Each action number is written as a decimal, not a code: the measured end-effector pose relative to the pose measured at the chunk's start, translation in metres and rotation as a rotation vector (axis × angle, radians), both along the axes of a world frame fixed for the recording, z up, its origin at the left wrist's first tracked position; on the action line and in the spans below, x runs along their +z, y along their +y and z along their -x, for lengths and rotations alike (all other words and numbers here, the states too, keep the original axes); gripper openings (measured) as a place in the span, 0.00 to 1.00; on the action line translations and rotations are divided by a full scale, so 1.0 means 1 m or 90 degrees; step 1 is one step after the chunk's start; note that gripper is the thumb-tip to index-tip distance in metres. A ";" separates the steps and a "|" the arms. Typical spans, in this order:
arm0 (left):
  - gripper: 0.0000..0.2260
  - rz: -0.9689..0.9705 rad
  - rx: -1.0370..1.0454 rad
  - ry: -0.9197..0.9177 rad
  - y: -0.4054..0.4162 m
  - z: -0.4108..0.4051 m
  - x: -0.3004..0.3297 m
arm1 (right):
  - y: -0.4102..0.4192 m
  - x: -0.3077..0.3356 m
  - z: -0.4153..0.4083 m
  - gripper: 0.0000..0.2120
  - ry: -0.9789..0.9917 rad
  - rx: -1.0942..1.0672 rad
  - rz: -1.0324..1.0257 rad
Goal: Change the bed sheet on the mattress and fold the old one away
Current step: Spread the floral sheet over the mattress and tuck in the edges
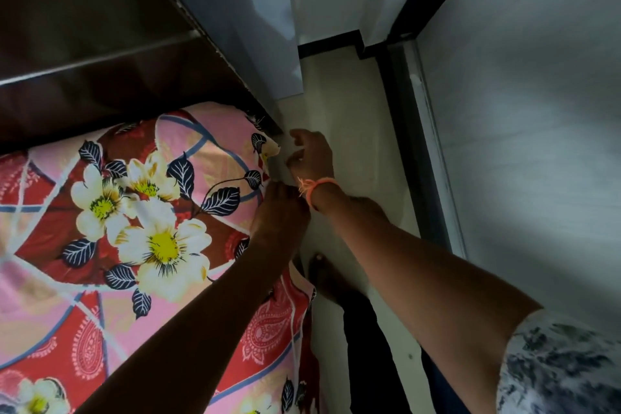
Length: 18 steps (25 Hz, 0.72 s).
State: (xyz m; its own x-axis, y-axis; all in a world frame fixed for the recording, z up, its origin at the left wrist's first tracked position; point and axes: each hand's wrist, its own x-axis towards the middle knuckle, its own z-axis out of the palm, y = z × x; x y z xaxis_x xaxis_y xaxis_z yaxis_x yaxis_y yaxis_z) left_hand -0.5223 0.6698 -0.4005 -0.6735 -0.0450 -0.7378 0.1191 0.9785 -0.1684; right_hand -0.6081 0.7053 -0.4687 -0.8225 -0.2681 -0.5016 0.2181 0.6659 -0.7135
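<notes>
A pink and red floral bed sheet [141, 212] covers the mattress on the left, up to the dark brown headboard [100, 44]. My left hand [280, 215] grips the sheet's side edge just below the top right corner of the mattress. My right hand [311, 155], with an orange thread band on the wrist, is at the corner itself, its fingers curled by the sheet's loose corner tip [268, 148]. Whether they pinch the cloth is hidden from this angle.
A narrow strip of pale tiled floor [349, 111] runs between the bed and the white wall [537, 111], which has a black skirting. A grey cabinet side [255, 27] stands beside the headboard. My bare foot [331, 279] is on the floor by the bed.
</notes>
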 end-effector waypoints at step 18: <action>0.22 0.116 -0.206 -0.102 0.004 -0.001 -0.004 | -0.040 -0.010 0.011 0.23 0.170 0.194 -0.128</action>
State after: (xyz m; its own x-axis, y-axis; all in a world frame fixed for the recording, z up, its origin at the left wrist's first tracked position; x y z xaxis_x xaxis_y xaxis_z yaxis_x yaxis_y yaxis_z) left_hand -0.5216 0.6734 -0.4043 -0.5517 0.0106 -0.8340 0.4543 0.8424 -0.2898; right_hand -0.6196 0.6648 -0.4786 -0.8287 -0.4370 -0.3496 -0.1833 0.8022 -0.5682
